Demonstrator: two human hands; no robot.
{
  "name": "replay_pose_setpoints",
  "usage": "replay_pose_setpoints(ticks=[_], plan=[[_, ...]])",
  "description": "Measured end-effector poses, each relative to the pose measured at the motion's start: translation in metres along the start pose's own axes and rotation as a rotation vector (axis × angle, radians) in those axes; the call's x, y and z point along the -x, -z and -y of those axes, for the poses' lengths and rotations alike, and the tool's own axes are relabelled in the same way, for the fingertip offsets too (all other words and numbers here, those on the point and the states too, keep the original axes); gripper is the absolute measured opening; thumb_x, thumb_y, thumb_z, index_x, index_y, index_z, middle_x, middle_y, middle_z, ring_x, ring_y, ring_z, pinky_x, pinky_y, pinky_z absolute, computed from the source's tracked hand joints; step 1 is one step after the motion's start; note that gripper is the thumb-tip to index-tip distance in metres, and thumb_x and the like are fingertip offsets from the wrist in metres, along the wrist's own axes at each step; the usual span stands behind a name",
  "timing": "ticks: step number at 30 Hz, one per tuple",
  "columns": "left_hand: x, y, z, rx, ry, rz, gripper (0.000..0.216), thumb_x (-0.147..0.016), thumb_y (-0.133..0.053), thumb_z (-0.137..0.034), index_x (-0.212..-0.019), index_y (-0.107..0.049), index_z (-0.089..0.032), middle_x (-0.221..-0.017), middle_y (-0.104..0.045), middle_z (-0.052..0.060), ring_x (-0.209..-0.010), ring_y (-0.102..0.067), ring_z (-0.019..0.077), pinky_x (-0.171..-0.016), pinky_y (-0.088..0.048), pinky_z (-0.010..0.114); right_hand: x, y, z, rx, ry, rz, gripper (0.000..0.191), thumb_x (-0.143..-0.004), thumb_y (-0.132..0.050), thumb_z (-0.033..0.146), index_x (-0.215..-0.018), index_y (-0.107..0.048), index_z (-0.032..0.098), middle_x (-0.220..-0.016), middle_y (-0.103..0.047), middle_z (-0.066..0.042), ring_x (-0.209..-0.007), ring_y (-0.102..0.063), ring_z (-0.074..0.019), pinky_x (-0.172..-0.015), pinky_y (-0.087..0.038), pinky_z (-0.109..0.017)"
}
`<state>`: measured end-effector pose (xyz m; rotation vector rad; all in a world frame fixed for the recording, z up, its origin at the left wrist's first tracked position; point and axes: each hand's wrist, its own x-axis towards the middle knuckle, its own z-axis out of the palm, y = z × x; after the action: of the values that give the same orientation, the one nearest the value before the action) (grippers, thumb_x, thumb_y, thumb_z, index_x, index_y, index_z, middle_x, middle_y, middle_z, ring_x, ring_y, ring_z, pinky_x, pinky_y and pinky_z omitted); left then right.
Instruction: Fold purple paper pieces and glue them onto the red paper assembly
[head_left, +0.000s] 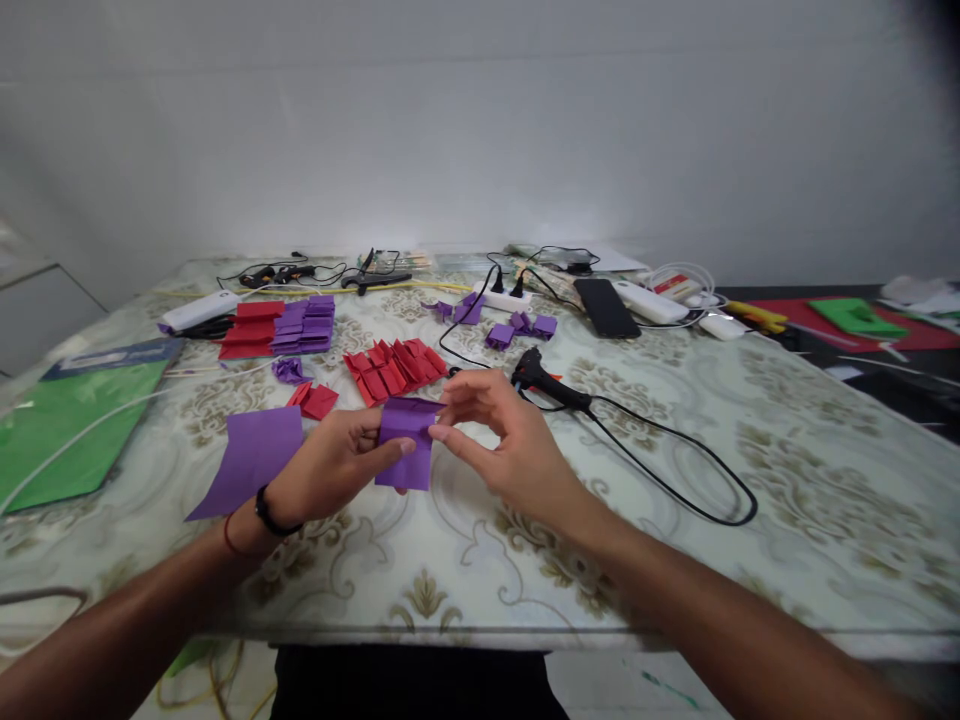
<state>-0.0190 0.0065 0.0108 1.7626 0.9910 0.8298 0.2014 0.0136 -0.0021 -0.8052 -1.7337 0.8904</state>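
Note:
A partly folded piece of purple paper [406, 455] is held above the table, its top edge folded over. My left hand [337, 460] grips it from the left, thumb flat on its face and fingers behind. At its right edge, the thumb and curled fingers of my right hand [499, 440] pinch the paper near the fold. A flat purple sheet [251, 455] lies beside my left wrist. Just beyond my hands are folded red paper pieces [394, 368], a small red folded piece [313, 401] and a crumpled purple piece [289, 370].
A black glue gun [551, 380] with a looped cord lies right of my hands. Behind it are a power strip [506, 298], a phone [606, 307] and small purple folded pieces [521, 326]. Stacked red and purple pieces [304, 325] and a green paper pack [82, 430] sit left.

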Motion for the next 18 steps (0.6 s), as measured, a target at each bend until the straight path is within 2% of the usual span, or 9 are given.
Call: replay_pose_setpoints(ticks=[4,8,12,15,18], plan=[[-0.0008,-0.0029,0.0055,-0.115,-0.005,0.018,0.021,-0.096,-0.061,-0.027,-0.106,-0.076,-0.017,-0.094,-0.078,0.005,-0.083,-0.071,0.0185,-0.074,-0.059,0.029,0.0001,0.0031,-0.0005,0.134,0.094,0.026,0.026,-0.097,-0.07,0.024,-0.122,-0.064,0.028,-0.105,-0.073,-0.003,-0.093,-0.071,-0.0187,-0.093,-0.058,-0.037],[-0.0018,-0.0072,0.0056,0.141,0.059,-0.001,0.015,-0.091,-0.068,-0.028,-0.102,-0.064,-0.018,-0.095,-0.079,0.006,-0.084,-0.078,0.0209,-0.076,-0.064,0.033,-0.0005,0.006,-0.0013,0.206,0.072,0.008,0.021,-0.098,-0.065,0.025,-0.119,-0.065,0.027,-0.105,-0.073,-0.004,-0.09,-0.072,-0.0191,-0.088,-0.058,-0.036],[-0.0024,-0.0053,0.0019,0.301,0.04,-0.123,0.038,-0.087,-0.077,-0.027,-0.112,-0.05,-0.023,-0.088,-0.08,0.003,-0.076,-0.081,0.0208,-0.067,-0.065,0.029,-0.002,0.0089,-0.0007,0.207,0.048,0.003,0.027,-0.097,-0.063,0.022,-0.123,-0.063,0.027,-0.11,-0.072,-0.005,-0.088,-0.07,-0.0186,-0.086,-0.057,-0.036],[-0.0013,-0.0024,0.0003,0.222,-0.006,-0.135,0.036,-0.088,-0.075,-0.025,-0.12,-0.058,-0.02,-0.099,-0.081,0.007,-0.08,-0.081,0.0208,-0.069,-0.065,0.029,-0.0031,0.009,0.0004,0.226,0.069,0.062,0.031,-0.097,-0.06,0.019,-0.127,-0.064,0.026,-0.123,-0.072,-0.007,-0.098,-0.071,-0.0202,-0.091,-0.057,-0.038],[0.0005,-0.0005,-0.0003,0.029,-0.008,-0.146,0.027,-0.09,-0.07,-0.024,-0.116,-0.072,-0.016,-0.112,-0.081,0.011,-0.088,-0.08,0.0214,-0.076,-0.064,0.03,-0.004,0.0077,0.0008,0.263,0.037,0.102,0.032,-0.097,-0.058,0.018,-0.127,-0.065,0.026,-0.125,-0.074,-0.007,-0.101,-0.073,-0.0219,-0.093,-0.057,-0.041]])
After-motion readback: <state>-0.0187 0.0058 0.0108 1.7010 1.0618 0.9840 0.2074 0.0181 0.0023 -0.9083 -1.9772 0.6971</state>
